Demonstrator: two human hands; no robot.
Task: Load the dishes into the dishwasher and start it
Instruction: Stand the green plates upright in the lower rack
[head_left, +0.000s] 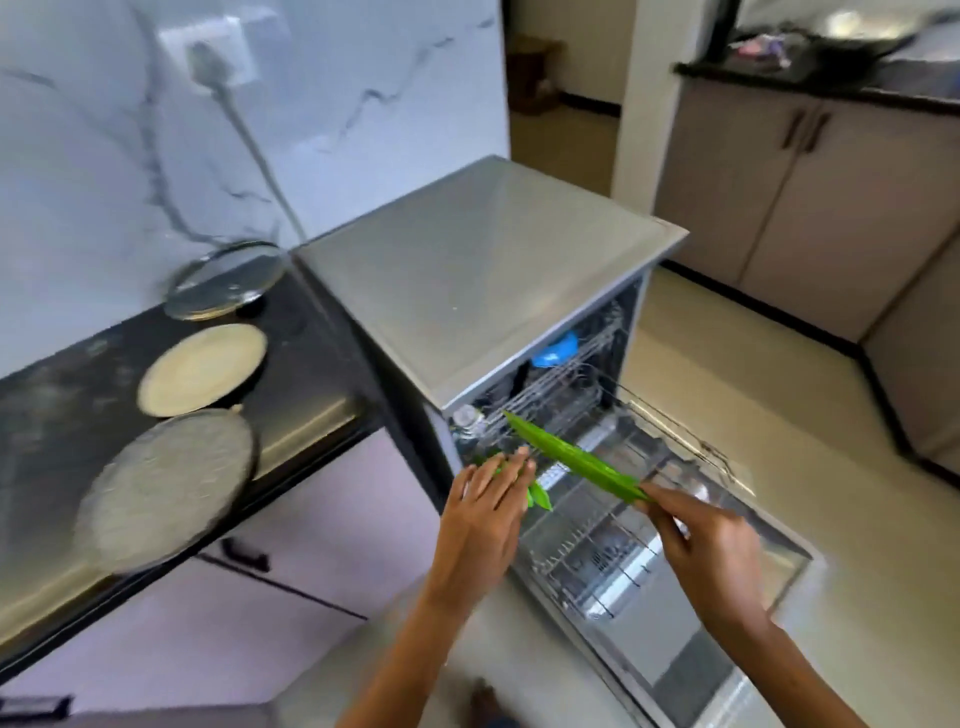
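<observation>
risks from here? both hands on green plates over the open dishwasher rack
1. The right hand pinches the green plate only at one edge; that thin grip could let it tip or drop onto the lower rack.
2. The left hand covers a second green item, so its hold is unclear.
3. The large steel plate overhangs the counter edge and might get knocked off.

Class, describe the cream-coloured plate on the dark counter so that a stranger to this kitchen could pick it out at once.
Start at the open dishwasher and look left to the dark counter beside it, where three round dishes lie in a row. The cream plate is the middle one. The glass lid by the wall is see-through and the nearest plate is speckled grey; this one is plain and pale.
</observation>
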